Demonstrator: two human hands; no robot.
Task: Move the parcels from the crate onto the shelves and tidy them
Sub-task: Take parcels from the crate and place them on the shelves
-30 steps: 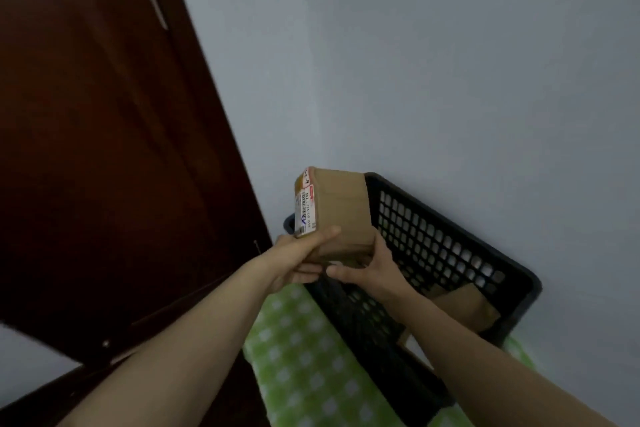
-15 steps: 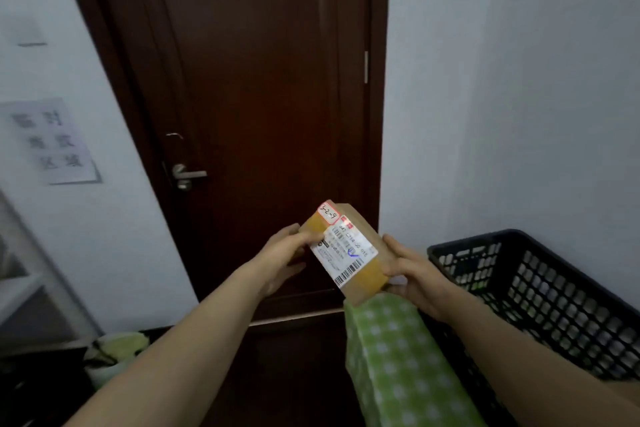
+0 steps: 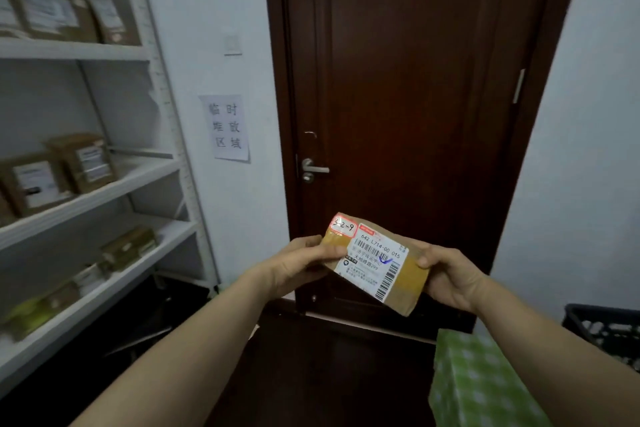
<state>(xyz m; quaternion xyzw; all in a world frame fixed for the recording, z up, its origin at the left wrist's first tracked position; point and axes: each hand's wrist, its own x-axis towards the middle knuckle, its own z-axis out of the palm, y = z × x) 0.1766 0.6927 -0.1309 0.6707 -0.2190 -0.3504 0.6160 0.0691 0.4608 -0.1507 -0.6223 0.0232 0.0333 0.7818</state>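
The white shelves (image 3: 104,189) at the far left run out of the frame, so only their right ends show. On the top board the shelved parcels (image 3: 52,10) are brown and blurred, their labels too smeared to read, and the leftmost is cut by the edge. 2 more boxes stand on the middle board beside a 3rd that is mostly cut off. The lower board holds flatter, greenish packets that are hard to make out, and the space under it is dark.

A paper sign (image 3: 227,128) with 6 handwritten characters hangs on the wall beside the closed dark door (image 3: 415,80), whose silver handle (image 3: 313,170) sits on its left side.

The left hand (image 3: 298,267) grips the left end of the parcel (image 3: 375,262), thumb on the top face, fingers hidden beneath. The parcel is held in the air before the door's lower half, tilted down to the right, label up, with a red-edged sticker reading 3-2-9. The right hand (image 3: 450,276) clasps its right end, fingers out of sight behind it.

At the lower right a green checked cloth (image 3: 478,385) is cut by the bottom edge. Only a corner of the black crate (image 3: 606,329) shows, its contents unseen.
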